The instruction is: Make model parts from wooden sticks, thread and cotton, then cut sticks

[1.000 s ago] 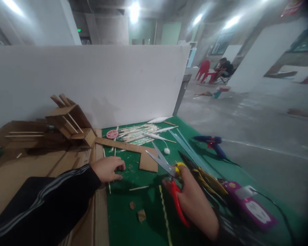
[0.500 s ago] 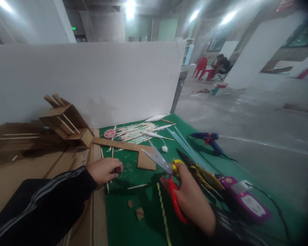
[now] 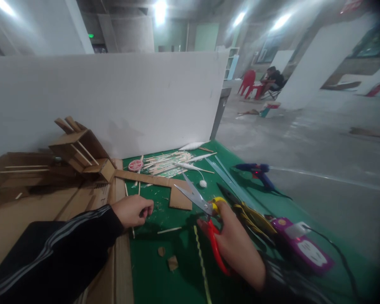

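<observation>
Above the table, left hand curled, right hand around scissors

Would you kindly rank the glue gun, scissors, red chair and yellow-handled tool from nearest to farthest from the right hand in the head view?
1. Scissors, held in the right hand.
2. Yellow-handled tool, just right of it.
3. Glue gun, farther forward, right.
4. Red chair, on the floor beyond.

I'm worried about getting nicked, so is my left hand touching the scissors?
Apart: the head view shows green tabletop between your left hand and the open scissors.
</observation>
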Available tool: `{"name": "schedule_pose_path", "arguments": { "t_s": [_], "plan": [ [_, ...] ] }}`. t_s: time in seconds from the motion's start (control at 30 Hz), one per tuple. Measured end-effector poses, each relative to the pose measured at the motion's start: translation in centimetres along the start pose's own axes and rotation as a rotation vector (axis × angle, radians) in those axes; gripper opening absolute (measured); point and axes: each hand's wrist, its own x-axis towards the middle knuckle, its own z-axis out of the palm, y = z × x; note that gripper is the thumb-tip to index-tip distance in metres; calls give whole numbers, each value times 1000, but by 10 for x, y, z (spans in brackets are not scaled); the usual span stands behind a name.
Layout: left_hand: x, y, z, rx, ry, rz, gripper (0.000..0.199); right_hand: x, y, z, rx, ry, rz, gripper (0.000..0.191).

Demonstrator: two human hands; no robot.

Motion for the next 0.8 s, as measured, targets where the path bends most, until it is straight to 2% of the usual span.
{"name": "schedule_pose_path", "arguments": {
  "t_s": [0.1,0.27,0.5,0.8],
  "plan": [
    [-3,-1,2,13,20,2,26,0,0,-1,14,-2,-4,19],
    [-12,-6,0,48,67,10,13,-1,1,0,6,-1,12,19],
    [-15,-8,-3,81,67,55,12,-1,0,0,2,3,-4,17],
    [-17,-7,9,42,93,57,11,-1,-1,0,-1,1,15,22]
  ]
}}
